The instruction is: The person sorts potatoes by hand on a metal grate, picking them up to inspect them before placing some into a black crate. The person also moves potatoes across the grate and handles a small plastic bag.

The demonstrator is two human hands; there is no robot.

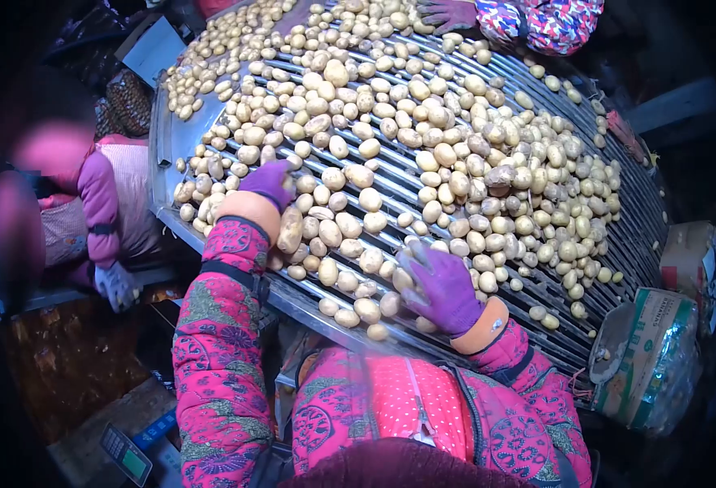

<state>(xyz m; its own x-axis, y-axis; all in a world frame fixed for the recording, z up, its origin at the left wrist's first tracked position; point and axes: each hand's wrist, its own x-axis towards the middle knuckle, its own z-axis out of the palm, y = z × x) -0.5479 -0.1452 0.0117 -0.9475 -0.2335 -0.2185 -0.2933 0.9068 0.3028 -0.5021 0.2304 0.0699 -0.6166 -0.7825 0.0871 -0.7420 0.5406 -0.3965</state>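
The right hand (441,286) curls its thumb and fingers around a potato (404,279) over the slatted counter (297,302); at its ten o'clock, the left hand (268,184) bends over other potatoes (306,185), grip unclear.

**Surface materials at the slatted rack**

The rack (401,193) has smooth metal bars with glossy highlights; its rim (313,311) is sheet metal. Potatoes (336,73) are mostly matt, some rough-skinned. The gloves (453,298) look like matt knitted cloth; the sleeves (218,358) are printed, quilted-looking cloth. Glossy clear plastic (676,382) covers the cardboard carton (644,342).
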